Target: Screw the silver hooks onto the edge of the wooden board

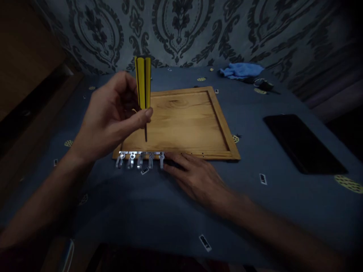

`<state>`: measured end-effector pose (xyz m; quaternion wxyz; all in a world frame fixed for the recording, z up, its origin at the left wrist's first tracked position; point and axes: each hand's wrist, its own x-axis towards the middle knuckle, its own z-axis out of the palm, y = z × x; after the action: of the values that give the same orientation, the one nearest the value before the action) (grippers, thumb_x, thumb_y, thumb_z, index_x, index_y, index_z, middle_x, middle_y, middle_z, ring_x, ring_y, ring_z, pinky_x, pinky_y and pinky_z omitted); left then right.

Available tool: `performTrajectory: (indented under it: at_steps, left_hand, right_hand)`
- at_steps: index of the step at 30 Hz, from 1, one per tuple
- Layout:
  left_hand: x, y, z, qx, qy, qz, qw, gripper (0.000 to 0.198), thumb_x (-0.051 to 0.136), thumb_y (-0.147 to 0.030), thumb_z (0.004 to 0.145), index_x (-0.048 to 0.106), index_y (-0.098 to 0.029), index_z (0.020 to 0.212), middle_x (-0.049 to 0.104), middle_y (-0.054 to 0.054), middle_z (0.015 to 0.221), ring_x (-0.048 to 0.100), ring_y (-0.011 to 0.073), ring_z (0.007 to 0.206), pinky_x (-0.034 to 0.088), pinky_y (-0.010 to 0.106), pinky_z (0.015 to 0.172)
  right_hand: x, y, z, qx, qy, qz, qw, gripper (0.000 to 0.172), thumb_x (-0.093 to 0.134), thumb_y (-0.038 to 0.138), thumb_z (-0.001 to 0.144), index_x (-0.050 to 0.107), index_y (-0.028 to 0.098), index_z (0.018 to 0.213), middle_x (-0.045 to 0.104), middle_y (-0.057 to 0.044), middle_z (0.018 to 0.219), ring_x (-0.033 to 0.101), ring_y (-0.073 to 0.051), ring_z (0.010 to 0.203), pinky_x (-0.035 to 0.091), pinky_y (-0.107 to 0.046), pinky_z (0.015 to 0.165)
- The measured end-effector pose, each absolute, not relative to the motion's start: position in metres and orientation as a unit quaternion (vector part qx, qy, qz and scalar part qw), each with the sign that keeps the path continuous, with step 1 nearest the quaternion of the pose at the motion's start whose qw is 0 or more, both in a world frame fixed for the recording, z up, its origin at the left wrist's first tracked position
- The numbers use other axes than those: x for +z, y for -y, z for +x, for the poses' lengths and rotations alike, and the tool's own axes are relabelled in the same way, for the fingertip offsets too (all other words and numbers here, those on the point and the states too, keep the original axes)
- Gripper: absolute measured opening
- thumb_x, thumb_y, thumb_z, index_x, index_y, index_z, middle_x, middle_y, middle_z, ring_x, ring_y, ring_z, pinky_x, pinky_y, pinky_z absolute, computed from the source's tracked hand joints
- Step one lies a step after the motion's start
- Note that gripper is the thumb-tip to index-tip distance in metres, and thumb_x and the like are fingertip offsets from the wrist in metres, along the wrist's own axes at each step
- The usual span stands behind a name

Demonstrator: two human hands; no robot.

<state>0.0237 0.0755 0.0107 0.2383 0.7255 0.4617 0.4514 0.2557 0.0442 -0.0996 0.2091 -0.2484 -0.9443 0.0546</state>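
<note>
Patterned wall (181, 30) spans the top of the frame; blue cloth (170, 219) extends below it. Left hand (106, 117), left of centre, grips a screwdriver (144, 83), tip down. Wooden board (181, 121) lies flat at centre, metal hooks (140, 161) along its lower edge. Right hand (201, 179), below centre, rests fingers at the hooks' right end; whether they pinch cannot be told. Rag (242, 70): upper right.

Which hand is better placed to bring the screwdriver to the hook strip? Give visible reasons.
Probably the left hand: it already holds the screwdriver, shaft pointing down. The right hand is low, by the right end of the hook strip.
</note>
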Motion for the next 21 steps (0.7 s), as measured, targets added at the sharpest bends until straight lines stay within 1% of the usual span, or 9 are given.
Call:
performTrajectory:
  at_steps: [1,3,6,12,16,21]
  left_hand:
    - [0.011,-0.068,0.028,0.461,-0.452,0.722,0.250,0.032,0.081,-0.038,0.083,0.055,-0.021,0.091,0.067,0.000,0.090,0.066,0.0124,0.071,0.059,0.029,0.066]
    - [0.008,-0.060,0.036,0.472,-0.449,0.714,0.259,0.033,0.082,-0.035,0.082,0.053,-0.022,0.092,0.067,-0.001,0.089,0.070,0.0149,0.075,0.061,0.031,0.065]
    - [-0.002,-0.058,0.042,0.481,-0.453,0.702,0.266,0.035,0.080,-0.030,0.082,0.049,-0.025,0.096,0.066,-0.002,0.088,0.072,0.0176,0.077,0.062,0.033,0.065]
    - [-0.014,-0.060,0.038,0.447,-0.445,0.723,0.282,0.030,0.072,-0.020,0.083,0.044,-0.027,0.095,0.063,-0.002,0.089,0.071,0.0163,0.074,0.060,0.031,0.062]
    - [-0.019,-0.060,0.034,0.436,-0.440,0.736,0.274,0.031,0.075,-0.025,0.086,0.047,-0.028,0.099,0.062,-0.002,0.092,0.072,0.0178,0.077,0.060,0.030,0.061]
    - [-0.021,-0.057,0.035,0.434,-0.450,0.734,0.264,0.030,0.077,-0.031,0.088,0.049,-0.028,0.101,0.065,-0.001,0.092,0.072,0.0182,0.078,0.062,0.032,0.066]
  right_hand:
    - [-0.099,-0.044,0.256,0.055,0.944,-0.248,0.210,0.032,0.058,0.011,0.097,0.072,0.018,0.125,0.070,-0.014,0.137,0.073,-0.029,0.113,0.066,-0.048,0.089]
    - [-0.099,-0.044,0.256,0.057,0.944,-0.248,0.210,0.032,0.057,0.013,0.099,0.072,0.018,0.126,0.070,-0.014,0.138,0.072,-0.028,0.115,0.065,-0.047,0.091]
    - [-0.099,-0.044,0.255,0.055,0.943,-0.249,0.214,0.032,0.055,0.012,0.099,0.072,0.018,0.125,0.070,-0.013,0.137,0.072,-0.027,0.113,0.066,-0.046,0.089]
    - [-0.101,-0.045,0.256,0.050,0.943,-0.240,0.225,0.033,0.051,0.011,0.100,0.071,0.016,0.127,0.070,-0.015,0.136,0.073,-0.029,0.112,0.067,-0.046,0.086]
    - [-0.100,-0.044,0.255,0.059,0.941,-0.242,0.229,0.033,0.052,0.011,0.100,0.072,0.014,0.125,0.070,-0.017,0.136,0.073,-0.032,0.113,0.067,-0.049,0.085]
    - [-0.099,-0.044,0.254,0.068,0.941,-0.245,0.223,0.032,0.054,0.011,0.100,0.072,0.015,0.126,0.070,-0.017,0.137,0.072,-0.030,0.116,0.067,-0.048,0.088]
